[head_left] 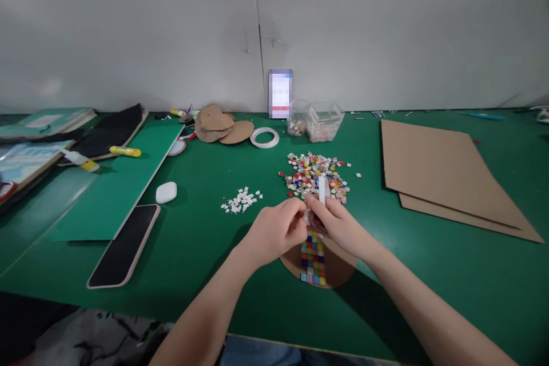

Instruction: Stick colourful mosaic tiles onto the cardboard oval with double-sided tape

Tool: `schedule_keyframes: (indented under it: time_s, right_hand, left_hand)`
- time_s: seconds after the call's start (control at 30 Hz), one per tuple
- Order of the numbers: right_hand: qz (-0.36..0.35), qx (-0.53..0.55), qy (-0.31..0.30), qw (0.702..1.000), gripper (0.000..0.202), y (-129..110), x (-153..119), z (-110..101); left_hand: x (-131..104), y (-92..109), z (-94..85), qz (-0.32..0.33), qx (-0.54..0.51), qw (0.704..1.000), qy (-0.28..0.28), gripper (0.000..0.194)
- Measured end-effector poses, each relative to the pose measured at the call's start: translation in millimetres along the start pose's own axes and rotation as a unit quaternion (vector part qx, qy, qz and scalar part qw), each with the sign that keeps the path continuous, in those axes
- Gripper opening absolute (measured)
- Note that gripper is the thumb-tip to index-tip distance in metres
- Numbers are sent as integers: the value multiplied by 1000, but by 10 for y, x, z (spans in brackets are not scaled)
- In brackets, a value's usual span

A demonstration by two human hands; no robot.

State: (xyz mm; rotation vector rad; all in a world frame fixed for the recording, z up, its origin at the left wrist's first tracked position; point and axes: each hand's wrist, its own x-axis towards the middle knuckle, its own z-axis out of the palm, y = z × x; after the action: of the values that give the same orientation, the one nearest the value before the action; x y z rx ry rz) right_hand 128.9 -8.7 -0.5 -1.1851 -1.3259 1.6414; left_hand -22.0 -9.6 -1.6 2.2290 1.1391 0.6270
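My two hands meet over a round cardboard disc (343,270). Rows of coloured mosaic tiles (314,260) run down its middle, partly covered by my fingers. A white strip (322,190), perhaps tape, stands up from the grip of my right hand (343,226). My left hand (277,230) is closed in a pinch against the right fingertips; what it pinches is hidden. Just beyond lies a heap of loose mosaic tiles (315,168) in many colours. Small white pieces (241,201) are scattered to the left of my hands.
Behind are a white tape roll (253,138), cardboard shapes (212,123), a propped phone (281,94), a clear cup (298,120) and a clear box (325,123). Cardboard sheets (441,174) lie right. Leftward are a dark phone (124,249), white case (166,192) and green board (124,183).
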Motion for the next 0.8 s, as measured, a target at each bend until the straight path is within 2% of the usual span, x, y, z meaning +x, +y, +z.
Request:
schedule_keyframes:
  time_s: [0.2, 0.5, 0.8]
  right_hand:
    - [-6, 25, -28, 999, 46, -32, -18, 16]
    - [-2, 37, -17, 999, 48, -38, -5, 37]
    - [35, 60, -31, 997, 44, -34, -7, -4]
  left_hand:
    - [4, 12, 12, -28, -88, 996, 8, 9]
    - [11, -15, 49, -32, -99, 994, 18, 9]
    - [-2, 16, 17, -47, -139, 989, -13, 8]
